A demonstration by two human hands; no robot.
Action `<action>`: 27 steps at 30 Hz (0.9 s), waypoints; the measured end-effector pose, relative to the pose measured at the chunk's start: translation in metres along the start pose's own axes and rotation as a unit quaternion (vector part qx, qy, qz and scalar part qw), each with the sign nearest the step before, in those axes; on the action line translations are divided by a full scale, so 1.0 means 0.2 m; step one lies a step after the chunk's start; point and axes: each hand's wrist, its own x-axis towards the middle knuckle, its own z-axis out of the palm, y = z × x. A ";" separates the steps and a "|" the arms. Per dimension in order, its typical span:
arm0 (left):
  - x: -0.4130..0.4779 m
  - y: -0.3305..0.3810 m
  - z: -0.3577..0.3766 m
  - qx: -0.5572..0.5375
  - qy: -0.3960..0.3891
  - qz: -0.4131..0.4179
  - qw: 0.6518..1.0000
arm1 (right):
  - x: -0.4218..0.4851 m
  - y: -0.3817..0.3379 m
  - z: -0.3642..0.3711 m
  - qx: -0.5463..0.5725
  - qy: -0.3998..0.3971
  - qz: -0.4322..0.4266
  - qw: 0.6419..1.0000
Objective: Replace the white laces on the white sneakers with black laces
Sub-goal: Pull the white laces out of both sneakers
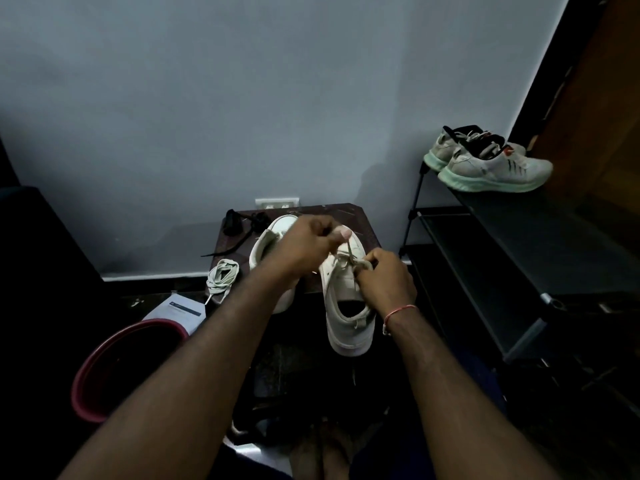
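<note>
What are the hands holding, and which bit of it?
Both hold the white lace on the sneaker: the left hand pinches a strand stretched upward, the right hand grips it at the eyelets.

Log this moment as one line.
step: unlacing sneaker | left hand: pinches white lace | right hand: pinches same lace | coiled lace: on table | black laces: untouched

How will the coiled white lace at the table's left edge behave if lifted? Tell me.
The coiled white lace is probably floppy: its loops lie slack and uneven. Lifted by one loop, it would likely uncoil and dangle, since one end hangs off the table.
</note>
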 end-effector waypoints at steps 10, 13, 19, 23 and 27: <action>-0.02 -0.03 -0.01 -0.279 0.107 -0.074 0.951 | 0.01 0.02 0.02 0.012 -0.001 -0.002 1.000; 0.01 -0.01 0.01 0.101 0.035 -0.076 0.991 | 0.00 0.01 0.03 -0.001 -0.003 -0.008 1.000; 0.02 0.02 0.07 0.286 0.061 -0.012 0.956 | 0.00 0.03 0.03 -0.002 0.002 -0.018 1.000; 0.00 0.01 0.02 0.382 -0.034 -0.026 0.923 | 0.01 0.03 0.04 -0.003 0.006 -0.017 1.000; 0.01 0.03 0.00 0.323 -0.046 0.025 0.945 | 0.00 0.02 0.03 -0.007 0.010 -0.021 1.000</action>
